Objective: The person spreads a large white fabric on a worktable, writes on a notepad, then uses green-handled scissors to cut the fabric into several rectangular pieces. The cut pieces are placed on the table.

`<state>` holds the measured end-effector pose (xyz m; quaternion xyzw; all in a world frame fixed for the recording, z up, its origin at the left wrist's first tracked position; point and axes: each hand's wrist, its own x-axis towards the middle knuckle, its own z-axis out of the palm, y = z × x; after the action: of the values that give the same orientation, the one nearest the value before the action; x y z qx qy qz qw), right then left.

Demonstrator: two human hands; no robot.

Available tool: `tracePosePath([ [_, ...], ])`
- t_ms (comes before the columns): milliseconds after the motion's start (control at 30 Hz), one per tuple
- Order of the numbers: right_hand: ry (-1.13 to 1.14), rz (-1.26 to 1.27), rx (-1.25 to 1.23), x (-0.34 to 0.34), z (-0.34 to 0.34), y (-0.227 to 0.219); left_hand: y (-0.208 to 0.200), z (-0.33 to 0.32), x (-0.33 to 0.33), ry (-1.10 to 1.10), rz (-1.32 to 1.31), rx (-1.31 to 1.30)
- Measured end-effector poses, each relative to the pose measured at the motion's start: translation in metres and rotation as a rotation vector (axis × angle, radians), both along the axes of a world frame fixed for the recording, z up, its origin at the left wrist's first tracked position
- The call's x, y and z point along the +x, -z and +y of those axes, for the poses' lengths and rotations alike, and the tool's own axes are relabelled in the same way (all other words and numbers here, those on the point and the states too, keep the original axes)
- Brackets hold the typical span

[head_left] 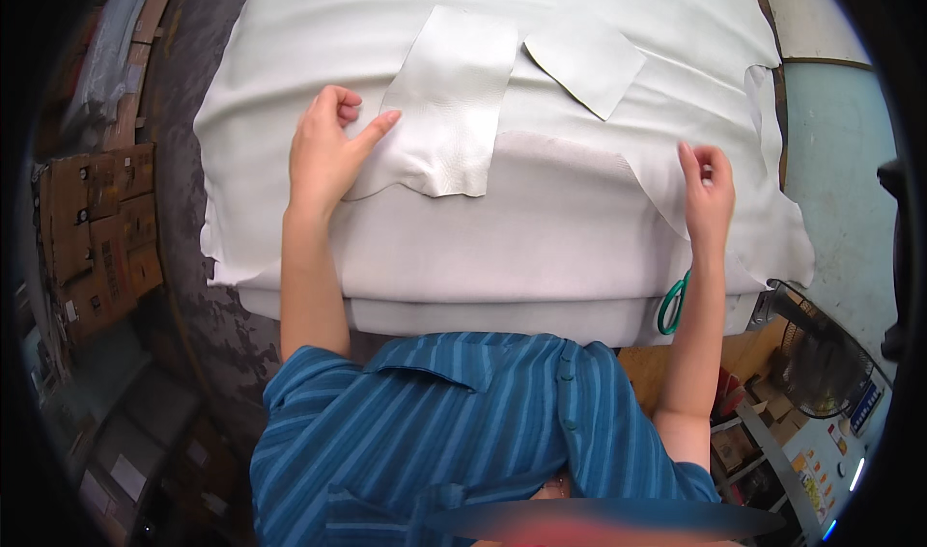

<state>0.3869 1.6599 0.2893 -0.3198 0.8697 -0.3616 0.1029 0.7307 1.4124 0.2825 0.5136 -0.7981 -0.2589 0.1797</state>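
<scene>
A large white hide, seemingly leather [319, 26], covers the work surface, with its near part showing a plain, smoother side [502, 238]. Over it rests a long cut piece of white leather [454, 93], wrinkled at its near end. My left hand [328, 146] is at that piece's left edge, thumb spread from the curled fingers, holding nothing visible. Farther right hovers my right hand [708, 190], loosely curled, thumb slightly apart from the fingers and nothing seen between them. A smaller cut piece [589, 69] lies between the hands, farther away. Beside my right forearm are green-handled scissors [673, 306], their blades not visible.
Stacked brown cartons [97, 219] stand on the floor to the left. A black fan [821, 364] sits at the lower right, close to the hide's corner. Below it is a shelf [772, 460] with small boxes. A pale wall or panel [845, 190] borders the right side.
</scene>
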Motion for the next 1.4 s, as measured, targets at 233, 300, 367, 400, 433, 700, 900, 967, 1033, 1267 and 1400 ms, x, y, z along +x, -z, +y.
tracePosePath([
  [233,0.005,-0.053,0.082,0.011,-0.113,0.06,0.006,0.01,0.002,0.109,0.123,0.506],
  [300,-0.017,-0.269,-0.145,0.015,-0.108,0.051,0.001,0.029,0.003,-0.031,0.147,0.324],
  [367,0.011,-0.502,-0.415,0.02,-0.094,0.034,0.004,0.049,-0.002,-0.115,0.042,0.147],
  [400,-0.029,-0.562,-0.513,0.025,-0.083,0.025,0.006,0.054,-0.005,-0.116,-0.072,0.081],
  [433,-0.051,-0.507,-0.538,0.031,-0.072,0.013,0.008,0.058,-0.008,-0.102,-0.205,0.086],
  [700,-0.094,-0.67,-0.584,0.115,0.026,-0.075,-0.005,0.065,-0.004,0.108,0.518,0.346],
  [900,-0.212,-1.026,-0.49,0.132,0.066,-0.05,-0.012,0.144,0.047,-0.009,0.718,0.941],
  [967,-0.164,-0.995,-0.232,0.136,0.07,-0.023,-0.007,0.153,0.058,-0.016,0.646,0.989],
  [1033,-0.139,-0.882,-0.095,0.139,0.071,0.002,-0.001,0.155,0.064,-0.02,0.607,1.031],
  [1267,-0.162,-0.841,-0.301,0.139,0.078,0.026,0.007,0.153,0.067,0.008,0.655,1.031],
  [1400,-0.074,-0.792,-0.3,0.137,0.079,0.022,0.011,0.157,0.068,0.01,0.692,1.013],
])
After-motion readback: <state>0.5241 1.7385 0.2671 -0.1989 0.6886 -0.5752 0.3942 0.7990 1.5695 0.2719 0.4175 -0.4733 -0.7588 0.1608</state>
